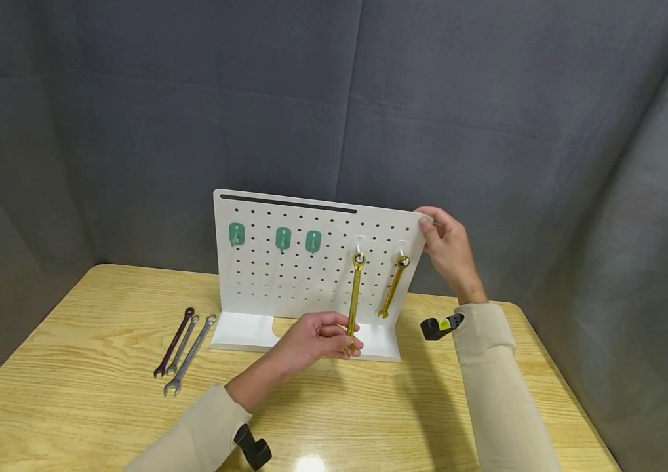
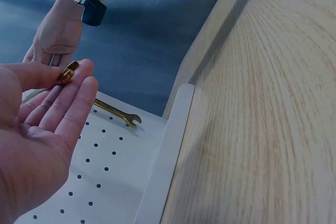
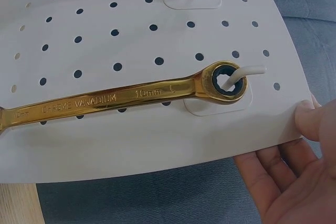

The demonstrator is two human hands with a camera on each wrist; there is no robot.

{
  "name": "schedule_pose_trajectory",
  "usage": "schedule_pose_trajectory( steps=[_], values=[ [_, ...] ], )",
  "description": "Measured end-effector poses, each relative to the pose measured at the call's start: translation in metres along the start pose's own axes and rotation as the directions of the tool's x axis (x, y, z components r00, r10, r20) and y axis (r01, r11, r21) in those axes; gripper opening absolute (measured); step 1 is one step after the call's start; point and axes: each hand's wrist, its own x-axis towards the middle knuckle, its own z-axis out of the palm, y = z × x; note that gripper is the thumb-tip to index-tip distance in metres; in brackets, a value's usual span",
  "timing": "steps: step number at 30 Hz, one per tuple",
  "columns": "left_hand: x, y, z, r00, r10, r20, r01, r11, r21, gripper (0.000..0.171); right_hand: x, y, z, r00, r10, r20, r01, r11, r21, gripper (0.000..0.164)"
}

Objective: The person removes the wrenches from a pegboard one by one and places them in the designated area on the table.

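A white pegboard (image 1: pixel 298 282) stands on the table. My left hand (image 1: pixel 316 337) pinches the lower, open-jaw end of a gold combination wrench (image 1: pixel 354 295) between thumb and fingers. Its ring end is up at a white hook (image 1: pixel 359 248), overlapping it in the head view. Further right, a second gold wrench (image 1: pixel 392 288) hangs by its ring from another white hook (image 3: pixel 249 71); it is marked 10mm in the right wrist view. My right hand (image 1: pixel 451 249) grips the board's upper right corner, thumb in front and fingers behind.
Three green hooks (image 1: pixel 283 238) sit along the board's upper left part. Left of the board, a dark purple wrench (image 1: pixel 174 344), a small silver wrench (image 1: pixel 183 345) and a longer silver wrench (image 1: pixel 191 357) lie on the wooden table (image 1: pixel 103 406). A grey curtain (image 1: pixel 280 131) hangs behind.
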Motion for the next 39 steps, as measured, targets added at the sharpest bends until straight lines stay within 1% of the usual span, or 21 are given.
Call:
schedule_pose_trajectory(
  steps=[4,17,27,39],
  values=[
    [-0.001,0.005,0.001,1.0,-0.015,-0.008,0.015,1.0,0.004,0.026,0.001,0.002,-0.001,1.0,-0.004,-0.003,0.004,1.0,0.004,0.032],
    [-0.002,0.011,0.004,1.0,-0.007,-0.001,0.007,1.0,0.028,0.026,0.001,0.003,-0.001,1.0,0.001,0.0,-0.001,1.0,0.017,0.033],
    [-0.003,0.018,0.005,1.0,0.013,0.017,-0.013,0.999,0.048,0.027,0.001,0.002,-0.001,1.0,-0.002,0.003,0.002,1.0,0.015,0.032],
    [-0.004,0.021,0.009,0.997,0.061,0.039,-0.063,0.997,0.04,0.025,0.0,0.001,0.0,1.0,-0.007,0.006,0.007,1.0,0.005,0.034]
  ],
)
